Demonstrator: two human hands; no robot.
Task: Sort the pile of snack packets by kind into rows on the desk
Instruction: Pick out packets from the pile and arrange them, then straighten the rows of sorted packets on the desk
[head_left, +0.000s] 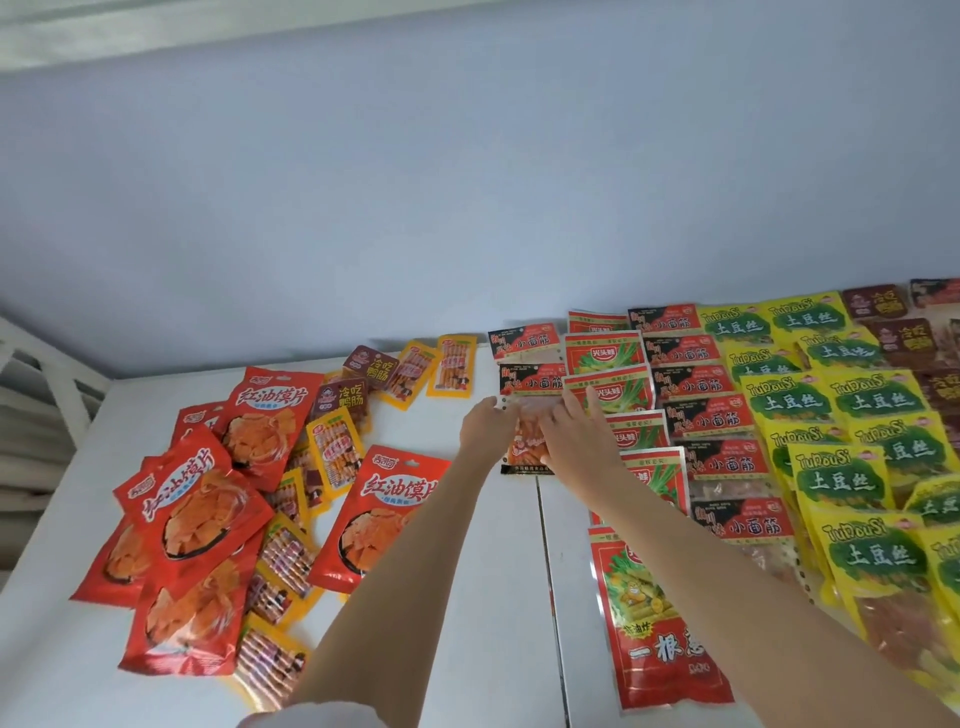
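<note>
- A red-and-black snack packet (524, 441), with a clear window showing orange strips, is being held flat on the white desk (431, 649) by both hands, near the desk's far middle.
- Its left edge is being touched by the left hand (485, 423), fingers reaching forward; whether they are pinching the packet cannot be told.
- Its right side is being covered by the right hand (576, 441), fingers spread and lying fairly straight over the packet.
- The packet is lying directly below two matching red-and-black packets (527, 364), which are forming a short column running toward the wall.
- Just right of this column, a row of red packets with green onion pictures (613, 395) is being overlapped like shingles, ending in a large one (654, 623) nearest the camera.
- Further right, a longer row of red-and-black packets (711, 415) is being followed by rows of yellow-and-green packets (852, 467).
- At the far right edge, brown packets (893, 332) are being partly cut off by the frame.
- Well apart on the left, an unsorted pile (234, 519) is lying in disorder: big red chip bags (384, 499), small orange-yellow packets (332, 447) and a few brown packets (358, 379).
- Behind the desk, a pale blue wall (467, 182) is filling the upper half of the view.
</note>
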